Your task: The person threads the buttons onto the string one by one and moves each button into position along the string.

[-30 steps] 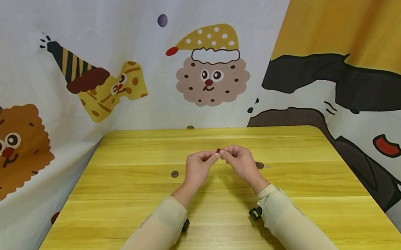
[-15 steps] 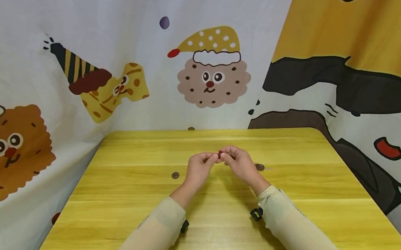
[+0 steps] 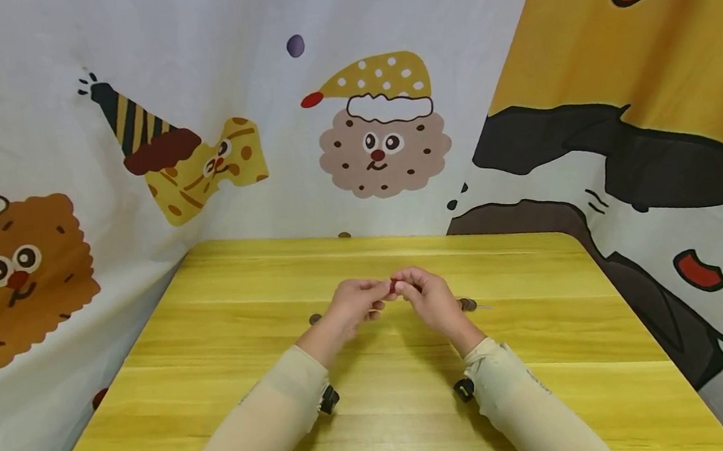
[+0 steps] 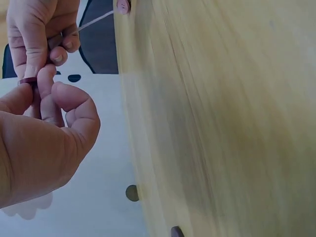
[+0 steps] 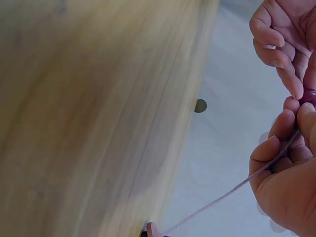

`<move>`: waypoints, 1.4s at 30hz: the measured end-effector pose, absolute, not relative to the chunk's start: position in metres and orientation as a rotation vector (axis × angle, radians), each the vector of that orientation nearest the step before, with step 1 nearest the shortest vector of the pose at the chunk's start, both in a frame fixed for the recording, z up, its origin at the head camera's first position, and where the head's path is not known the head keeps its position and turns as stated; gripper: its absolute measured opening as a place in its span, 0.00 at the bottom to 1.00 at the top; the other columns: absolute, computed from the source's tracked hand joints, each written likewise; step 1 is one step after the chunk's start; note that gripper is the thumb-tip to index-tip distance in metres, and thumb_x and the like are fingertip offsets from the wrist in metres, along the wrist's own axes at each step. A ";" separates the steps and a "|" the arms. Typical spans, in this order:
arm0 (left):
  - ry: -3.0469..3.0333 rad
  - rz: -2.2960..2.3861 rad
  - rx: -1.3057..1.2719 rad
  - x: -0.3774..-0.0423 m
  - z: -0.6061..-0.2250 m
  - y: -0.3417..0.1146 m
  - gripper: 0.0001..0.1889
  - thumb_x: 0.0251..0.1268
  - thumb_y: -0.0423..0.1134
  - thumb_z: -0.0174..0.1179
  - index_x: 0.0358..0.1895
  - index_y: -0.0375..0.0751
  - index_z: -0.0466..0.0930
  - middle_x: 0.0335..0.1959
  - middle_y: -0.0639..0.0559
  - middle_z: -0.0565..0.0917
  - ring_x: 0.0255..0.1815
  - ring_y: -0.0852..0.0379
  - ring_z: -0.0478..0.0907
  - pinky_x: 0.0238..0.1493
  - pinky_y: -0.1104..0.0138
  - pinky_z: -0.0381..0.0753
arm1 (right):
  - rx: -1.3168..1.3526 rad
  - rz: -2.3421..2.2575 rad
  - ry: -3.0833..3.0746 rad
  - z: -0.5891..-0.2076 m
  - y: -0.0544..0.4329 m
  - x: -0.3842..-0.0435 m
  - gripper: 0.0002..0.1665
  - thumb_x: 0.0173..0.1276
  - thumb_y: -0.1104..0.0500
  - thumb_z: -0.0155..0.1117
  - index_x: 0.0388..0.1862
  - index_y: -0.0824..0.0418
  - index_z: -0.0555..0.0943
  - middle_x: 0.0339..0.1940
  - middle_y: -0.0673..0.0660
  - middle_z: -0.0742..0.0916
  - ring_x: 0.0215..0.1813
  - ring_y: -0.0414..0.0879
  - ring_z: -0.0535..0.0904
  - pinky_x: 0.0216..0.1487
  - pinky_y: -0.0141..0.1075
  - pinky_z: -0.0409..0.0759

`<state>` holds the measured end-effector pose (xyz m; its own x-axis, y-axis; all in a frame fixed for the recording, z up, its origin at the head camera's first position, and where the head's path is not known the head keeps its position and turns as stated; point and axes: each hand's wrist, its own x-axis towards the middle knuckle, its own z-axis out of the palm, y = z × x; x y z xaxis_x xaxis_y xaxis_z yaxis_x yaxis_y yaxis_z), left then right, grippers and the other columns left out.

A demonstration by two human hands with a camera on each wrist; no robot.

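Observation:
Above the table my two hands meet at a small dark red button. My left hand pinches the button between thumb and forefinger, its other fingers loosely bent. My right hand touches the button's other side with its fingertips. A thin pale string is gripped in that right hand and runs down to a pinkish button. Whether the string passes through the red button is hidden by the fingers. Something dark shows among the right hand's fingers, too shaded to tell.
On the wood-grain table a brown button lies left of the hands, partly covered by the left wrist. More brown buttons lie to the right, beside a pale string end. A cartoon-printed cloth hangs behind.
My left hand has turned and its lower fingers have loosened. Both hands have come slightly nearer and lower, the red button still between them. The left brown button is now partly hidden.

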<state>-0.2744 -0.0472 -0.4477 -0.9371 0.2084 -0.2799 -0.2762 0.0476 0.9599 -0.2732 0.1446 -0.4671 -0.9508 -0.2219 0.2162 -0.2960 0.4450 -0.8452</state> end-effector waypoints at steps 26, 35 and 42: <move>2.490 1.821 0.069 -0.272 -0.450 -0.035 0.14 0.77 0.47 0.66 0.49 0.41 0.93 0.48 0.47 0.93 0.49 0.52 0.86 0.51 0.59 0.86 | 0.507 1.643 -2.643 -0.459 0.154 -0.274 0.19 0.74 0.52 0.75 0.60 0.56 0.86 0.48 0.55 0.92 0.46 0.45 0.85 0.43 0.31 0.84; 2.521 1.846 0.075 -0.270 -0.450 -0.037 0.12 0.76 0.45 0.67 0.48 0.40 0.93 0.44 0.46 0.92 0.39 0.55 0.82 0.40 0.66 0.82 | 0.541 1.464 -2.690 -0.457 0.154 -0.276 0.15 0.72 0.56 0.75 0.56 0.54 0.86 0.42 0.50 0.91 0.48 0.49 0.82 0.51 0.41 0.80; 2.520 1.851 0.064 -0.266 -0.449 -0.041 0.13 0.76 0.47 0.67 0.50 0.42 0.92 0.46 0.48 0.91 0.46 0.53 0.85 0.49 0.59 0.86 | 0.514 1.340 -2.722 -0.459 0.159 -0.275 0.17 0.72 0.57 0.76 0.58 0.56 0.86 0.53 0.56 0.91 0.64 0.61 0.84 0.70 0.60 0.78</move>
<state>-0.2660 -0.0414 -0.4486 -0.9990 0.0417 0.0129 0.0247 0.2982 0.9542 -0.2753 0.1586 -0.4595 -0.9421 -0.2674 0.2026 -0.3236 0.5654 -0.7587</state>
